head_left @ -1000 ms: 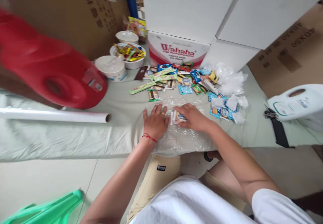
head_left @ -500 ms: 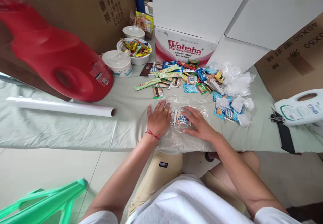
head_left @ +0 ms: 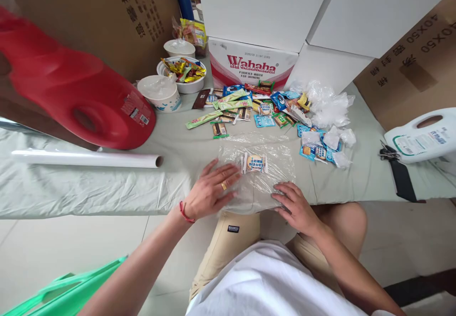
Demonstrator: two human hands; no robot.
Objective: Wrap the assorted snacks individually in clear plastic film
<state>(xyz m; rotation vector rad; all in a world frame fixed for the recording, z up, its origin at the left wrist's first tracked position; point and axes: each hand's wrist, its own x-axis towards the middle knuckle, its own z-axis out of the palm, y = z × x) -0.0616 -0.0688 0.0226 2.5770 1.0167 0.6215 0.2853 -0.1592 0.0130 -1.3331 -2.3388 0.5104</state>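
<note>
From where I watch, I have the left hand palm down with its fingers stretched out, nothing gripped, lying over the left side of a clear plastic sheet. The right hand sits at the sheet's near right corner, fingers loosely bent and thumb standing apart from them; I see no grip on anything, and the fingertips are at the plastic. The thing that matters, a small wrapped biscuit, lies about the middle of the sheet, just beyond and to the right of the left fingertips, with neither hand on it. I can't make out whether the plastic lies over it or under it. I judge the step in hand to be setting the sheet flat around the biscuit. From here, I'd say a next move calls for a light fingertip pinch on the near edge, since film this thin may cling to the cloth-covered table or wrinkle, while the left side is steadied so the biscuit doesn't slide. The heap of snack packets on the far side and the blue packets to the right are well clear of both hands.
</note>
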